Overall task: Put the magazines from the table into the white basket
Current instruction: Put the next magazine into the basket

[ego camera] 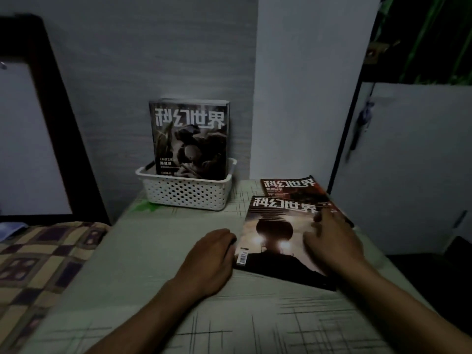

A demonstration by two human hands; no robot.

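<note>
A white perforated basket (pixel 186 194) stands at the table's far side against the wall. Upright in it are magazines; the front one (pixel 190 139) has a dark cover. Two more magazines lie flat on the table at the right: the top magazine (pixel 277 233) with two glowing lights on its cover, and under it a second magazine (pixel 293 186) that shows at the far end. My left hand (pixel 212 259) touches the top magazine's left edge, fingers curled. My right hand (pixel 329 241) rests flat on its right part, fingers spread.
The table (pixel 166 264) has a pale cloth with dark line patterns. A checked bedcover (pixel 43 261) lies at the left. A dark-framed panel (pixel 33 123) leans at the far left. A white cabinet door (pixel 413 162) stands at the right, close to the magazines.
</note>
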